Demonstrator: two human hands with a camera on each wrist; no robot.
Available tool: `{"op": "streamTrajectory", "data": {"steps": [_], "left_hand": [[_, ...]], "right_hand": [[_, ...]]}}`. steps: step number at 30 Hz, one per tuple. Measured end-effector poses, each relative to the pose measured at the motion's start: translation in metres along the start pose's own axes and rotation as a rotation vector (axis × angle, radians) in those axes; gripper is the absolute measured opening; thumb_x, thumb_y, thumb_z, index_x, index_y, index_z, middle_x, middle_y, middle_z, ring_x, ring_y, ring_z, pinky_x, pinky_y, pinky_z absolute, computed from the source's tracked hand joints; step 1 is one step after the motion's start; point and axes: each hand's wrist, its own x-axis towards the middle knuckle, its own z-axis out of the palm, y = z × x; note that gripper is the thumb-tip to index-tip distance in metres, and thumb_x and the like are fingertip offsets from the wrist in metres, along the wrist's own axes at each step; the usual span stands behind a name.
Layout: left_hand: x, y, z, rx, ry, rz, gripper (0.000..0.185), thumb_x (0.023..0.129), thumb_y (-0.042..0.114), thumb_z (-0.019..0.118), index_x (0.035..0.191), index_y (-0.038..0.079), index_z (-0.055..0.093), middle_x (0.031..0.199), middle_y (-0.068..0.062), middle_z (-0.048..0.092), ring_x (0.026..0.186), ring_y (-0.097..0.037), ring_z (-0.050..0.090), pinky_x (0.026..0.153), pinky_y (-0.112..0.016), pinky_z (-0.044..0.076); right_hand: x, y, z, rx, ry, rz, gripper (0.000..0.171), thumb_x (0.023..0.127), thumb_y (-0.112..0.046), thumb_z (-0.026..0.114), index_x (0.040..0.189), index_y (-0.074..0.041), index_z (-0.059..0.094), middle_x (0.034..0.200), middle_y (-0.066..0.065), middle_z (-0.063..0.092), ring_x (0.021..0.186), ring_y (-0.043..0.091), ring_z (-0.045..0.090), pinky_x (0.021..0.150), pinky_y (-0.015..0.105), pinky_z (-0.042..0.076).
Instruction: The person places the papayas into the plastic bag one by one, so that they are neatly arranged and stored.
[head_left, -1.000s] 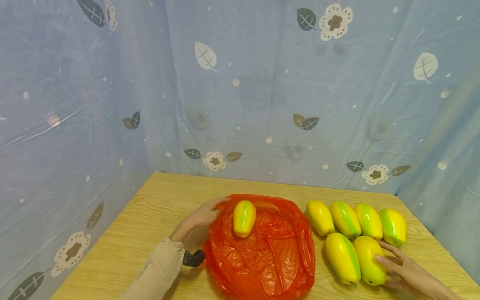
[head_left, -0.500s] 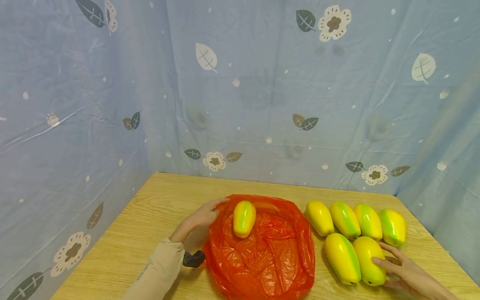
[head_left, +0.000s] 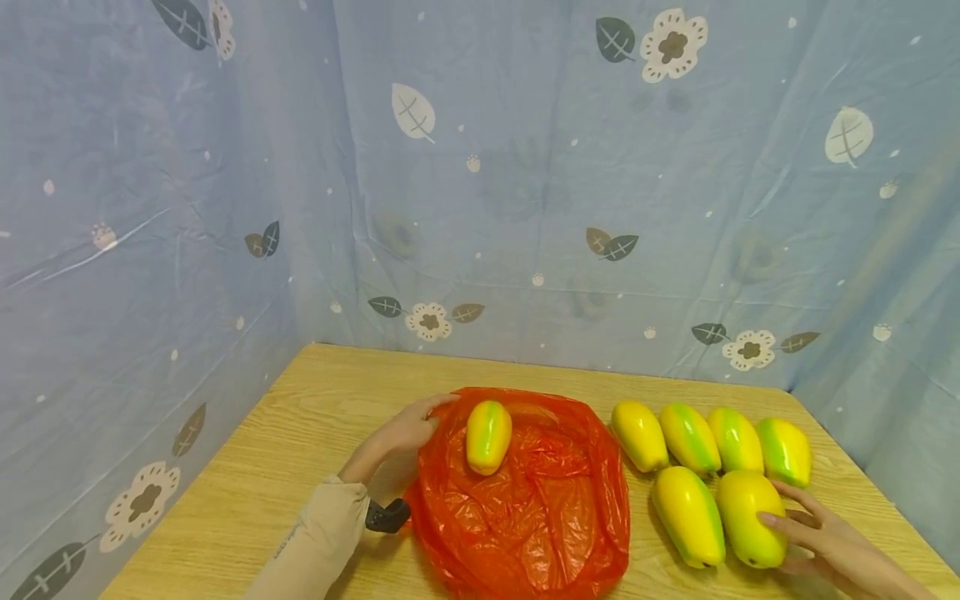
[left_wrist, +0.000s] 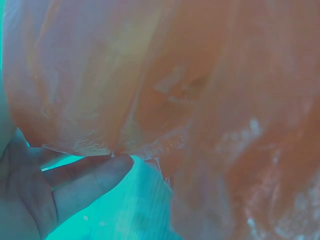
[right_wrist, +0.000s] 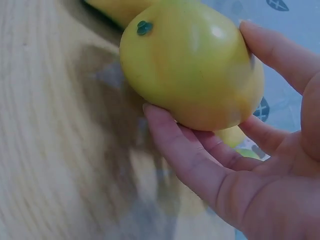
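From the head view, seven papayas show: one [head_left: 488, 436] lies on the single red bag [head_left: 540, 508], just right of the left hand [head_left: 405, 433], which pinches the bag's edge. Six lie rightward. On the right wrist view, the right hand [right_wrist: 260, 170] curls round one papaya [right_wrist: 192, 62].

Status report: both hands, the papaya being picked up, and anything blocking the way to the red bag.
Left hand holds the red bag edge. Right hand grips the near-right papaya. Neighbouring papaya lies between it and the bag.
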Motion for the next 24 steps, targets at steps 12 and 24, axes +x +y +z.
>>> {"op": "streamTrajectory", "data": {"steps": [12, 24], "left_hand": [[-0.001, -0.002, -0.001, 0.02, -0.015, 0.018, 0.044, 0.093, 0.001, 0.044, 0.137, 0.001, 0.048, 0.14, -0.019, 0.046, 0.131, -0.039, 0.036, 0.107, -0.055, 0.028], [-0.001, 0.0, 0.0, 0.008, -0.005, 0.035, 0.047, 0.091, -0.004, 0.042, 0.137, 0.0, 0.048, 0.141, -0.02, 0.044, 0.132, -0.04, 0.035, 0.107, -0.055, 0.027]], "right_hand": [[-0.009, -0.037, -0.003, -0.1, 0.005, -0.061, 0.084, 0.103, -0.03, 0.04, 0.142, 0.004, -0.025, 0.139, 0.048, -0.009, 0.123, 0.054, 0.036, 0.088, 0.051, 0.049], [-0.006, -0.077, 0.017, -0.126, -0.021, -0.176, 0.081, 0.102, -0.028, 0.043, 0.148, -0.002, -0.017, 0.145, 0.043, -0.006, 0.13, 0.051, 0.028, 0.09, 0.042, 0.05]]}}
